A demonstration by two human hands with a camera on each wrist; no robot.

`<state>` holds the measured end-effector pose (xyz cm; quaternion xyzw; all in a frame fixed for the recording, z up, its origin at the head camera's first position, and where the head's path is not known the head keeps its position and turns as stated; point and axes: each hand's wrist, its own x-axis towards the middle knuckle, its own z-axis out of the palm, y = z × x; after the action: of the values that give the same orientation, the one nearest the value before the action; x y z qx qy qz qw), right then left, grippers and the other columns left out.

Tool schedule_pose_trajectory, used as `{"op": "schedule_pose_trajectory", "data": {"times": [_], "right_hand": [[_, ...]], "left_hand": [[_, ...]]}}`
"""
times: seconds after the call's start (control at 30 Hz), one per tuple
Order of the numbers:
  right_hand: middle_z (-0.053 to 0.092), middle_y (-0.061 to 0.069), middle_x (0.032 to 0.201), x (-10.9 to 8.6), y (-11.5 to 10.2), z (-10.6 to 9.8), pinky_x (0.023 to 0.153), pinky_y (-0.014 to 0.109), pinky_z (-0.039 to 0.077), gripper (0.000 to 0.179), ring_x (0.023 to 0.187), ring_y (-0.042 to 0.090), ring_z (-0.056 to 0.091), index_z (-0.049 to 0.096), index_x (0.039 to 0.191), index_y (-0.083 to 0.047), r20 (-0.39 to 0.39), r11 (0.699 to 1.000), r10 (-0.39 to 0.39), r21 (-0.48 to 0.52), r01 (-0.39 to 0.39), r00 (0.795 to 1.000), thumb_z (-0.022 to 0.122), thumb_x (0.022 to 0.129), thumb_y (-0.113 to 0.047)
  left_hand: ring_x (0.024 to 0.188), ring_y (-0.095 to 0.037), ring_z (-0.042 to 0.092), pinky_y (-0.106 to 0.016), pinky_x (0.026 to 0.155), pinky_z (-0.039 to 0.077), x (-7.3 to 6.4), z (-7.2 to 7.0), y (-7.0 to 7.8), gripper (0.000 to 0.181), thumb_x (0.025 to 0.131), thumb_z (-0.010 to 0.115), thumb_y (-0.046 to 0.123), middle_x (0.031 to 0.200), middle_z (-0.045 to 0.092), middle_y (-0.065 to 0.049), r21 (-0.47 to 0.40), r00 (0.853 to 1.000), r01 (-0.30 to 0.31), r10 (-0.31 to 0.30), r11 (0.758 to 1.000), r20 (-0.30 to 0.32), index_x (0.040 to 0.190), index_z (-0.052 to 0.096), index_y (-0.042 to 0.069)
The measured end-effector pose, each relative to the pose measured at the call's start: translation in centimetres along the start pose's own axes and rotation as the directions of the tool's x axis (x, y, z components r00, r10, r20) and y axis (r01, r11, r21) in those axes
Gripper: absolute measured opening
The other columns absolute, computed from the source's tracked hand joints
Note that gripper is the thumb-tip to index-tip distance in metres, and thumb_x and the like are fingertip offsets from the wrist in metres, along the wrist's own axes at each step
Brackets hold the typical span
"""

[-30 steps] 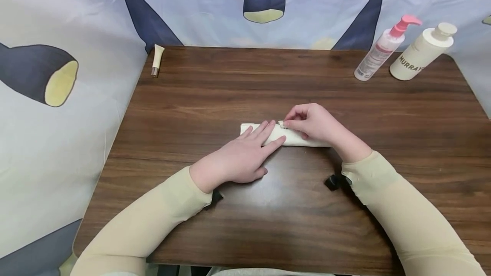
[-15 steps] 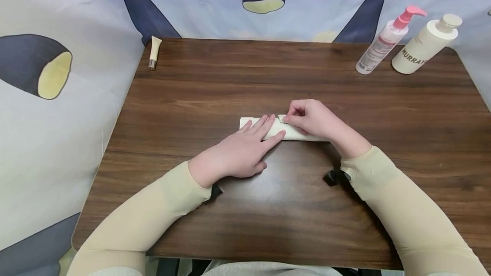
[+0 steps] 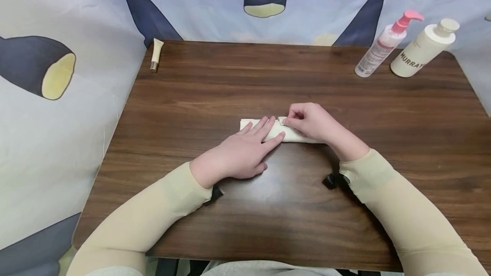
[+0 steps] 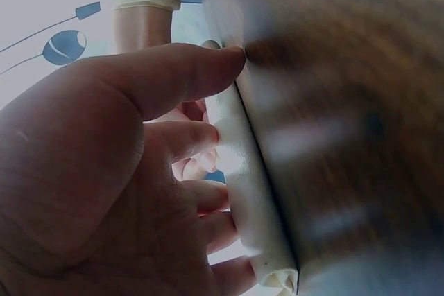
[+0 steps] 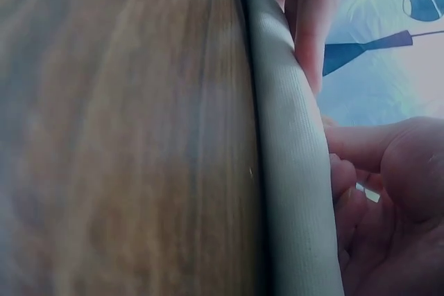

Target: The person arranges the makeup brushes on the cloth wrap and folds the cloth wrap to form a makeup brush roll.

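Note:
A cream cloth roll (image 3: 297,136) with fine ribbing lies lengthwise across the middle of the table. My left hand (image 3: 243,154) rests on its left part with fingers spread and nearly straight. From the right, my right hand (image 3: 316,122) pinches a small cream tab (image 3: 281,120) at the roll's far edge between thumb and fingertips. In the left wrist view, folded layers show at the near end of the roll (image 4: 246,192). The right wrist view has the roll's ribbed side (image 5: 295,143) flat along the wood, with the right thumb (image 5: 361,145) against its upper edge.
A pink-topped pump bottle (image 3: 377,52) and a cream bottle (image 3: 420,52) stand at the back right of the wooden table (image 3: 192,93). A small tube (image 3: 156,54) is at the back left corner. A patterned fabric backdrop (image 3: 207,3) hangs behind.
The right hand keeps its pinch on the tab, its fingers shifting only slightly. The left hand stays on the cloth roll. The head view tilts a little.

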<state>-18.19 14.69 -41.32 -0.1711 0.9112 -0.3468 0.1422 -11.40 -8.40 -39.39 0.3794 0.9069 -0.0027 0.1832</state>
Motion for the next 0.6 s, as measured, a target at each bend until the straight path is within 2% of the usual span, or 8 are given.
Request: {"op": "schedule_pose_trajectory", "data": {"times": [0.17, 0.27, 0.43, 0.53, 0.6], "right_hand": [[0.059, -0.003, 0.063, 0.2, -0.1, 0.8, 0.06, 0.03, 0.038, 0.021, 0.065, 0.019, 0.05, 0.066, 0.079, -0.016, -0.066, 0.998, -0.026, -0.059, 0.022, 0.997, 0.072, 0.098, -0.023], [0.061, -0.002, 0.063, 0.3, -0.1, 0.7, 0.061, 0.031, 0.039, 0.02, 0.067, 0.019, 0.052, 0.067, 0.08, -0.016, -0.072, 0.998, -0.017, -0.056, 0.013, 0.997, 0.072, 0.097, -0.024], [0.065, -0.002, 0.069, -0.4, 0.5, 0.7, 0.065, 0.031, 0.042, 0.017, 0.071, 0.019, 0.055, 0.07, 0.084, -0.017, -0.048, 0.998, 0.03, -0.052, -0.032, 0.998, 0.072, 0.096, -0.029], [0.066, -0.001, 0.074, -1.4, 1.2, 0.6, 0.067, 0.032, 0.045, 0.014, 0.071, 0.018, 0.057, 0.073, 0.091, -0.016, -0.077, 0.998, 0.025, -0.047, -0.029, 0.997, 0.07, 0.097, -0.029], [0.066, 0.0, 0.075, -2.5, 1.5, 0.4, 0.067, 0.033, 0.046, 0.014, 0.069, 0.018, 0.058, 0.074, 0.095, -0.016, -0.102, 0.999, 0.008, -0.049, -0.013, 0.995, 0.068, 0.099, -0.028]], "left_hand": [[0.162, -0.03, 0.0, -0.052, 0.129, 0.019, -0.1, 0.1, -0.2, 0.082, 0.1, 0.062, 0.038, 0.174, -0.003, -0.016, 0.023, 1.0, 0.014, -0.014, 1.0, -0.008, 0.167, 0.017, 0.024], [0.162, -0.03, 0.0, -0.051, 0.129, 0.02, 0.1, 0.2, -0.3, 0.082, 0.099, 0.063, 0.038, 0.174, -0.003, -0.016, 0.014, 1.0, 0.019, -0.019, 1.0, -0.013, 0.167, 0.018, 0.024], [0.162, -0.029, -0.002, -0.052, 0.13, 0.018, 0.4, 0.9, -0.2, 0.08, 0.1, 0.062, 0.035, 0.174, -0.005, -0.016, -0.065, 1.0, -0.017, 0.017, 0.998, 0.002, 0.166, 0.018, 0.024], [0.162, -0.028, 0.002, -0.049, 0.13, 0.017, 0.4, 1.4, -0.4, 0.077, 0.101, 0.061, 0.034, 0.174, -0.001, -0.014, -0.116, 0.999, -0.034, 0.031, 0.993, -0.029, 0.166, 0.021, 0.025], [0.162, -0.029, 0.006, -0.048, 0.13, 0.017, 0.0, 1.7, -0.9, 0.076, 0.102, 0.06, 0.035, 0.174, 0.004, -0.014, -0.14, 0.997, -0.033, 0.023, 0.99, -0.071, 0.166, 0.021, 0.025]]}}
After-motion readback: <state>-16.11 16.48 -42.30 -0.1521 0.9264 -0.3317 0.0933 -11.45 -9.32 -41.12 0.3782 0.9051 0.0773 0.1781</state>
